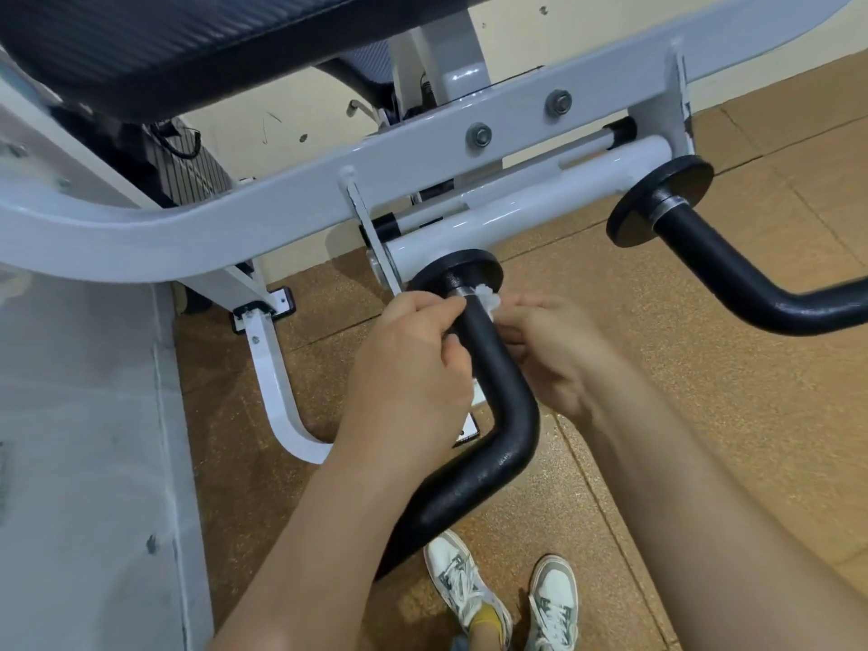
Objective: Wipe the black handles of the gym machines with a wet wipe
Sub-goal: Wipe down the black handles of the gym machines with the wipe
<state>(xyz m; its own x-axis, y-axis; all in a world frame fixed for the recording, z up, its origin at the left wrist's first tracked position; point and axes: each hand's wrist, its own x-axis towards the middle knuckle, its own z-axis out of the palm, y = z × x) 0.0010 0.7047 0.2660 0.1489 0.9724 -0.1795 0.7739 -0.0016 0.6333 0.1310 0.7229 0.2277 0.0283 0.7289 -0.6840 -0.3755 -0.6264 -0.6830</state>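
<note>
A bent black handle [498, 397] juts toward me from a white gym machine, ending in a black disc [453, 270] at its root. A white wet wipe [486, 297] is bunched around the handle's top, just below the disc. My left hand [408, 364] pinches the wipe's left end beside the handle. My right hand [554, 350] pinches its right end on the other side. A second black handle [718, 270] with its own disc sticks out to the right, untouched.
The white frame beam [422, 152] runs across above the handles, with a black padded seat [188, 44] at top left. A white support leg [272, 373] stands left of my hands. My sneakers [507, 599] stand on brown rubber flooring.
</note>
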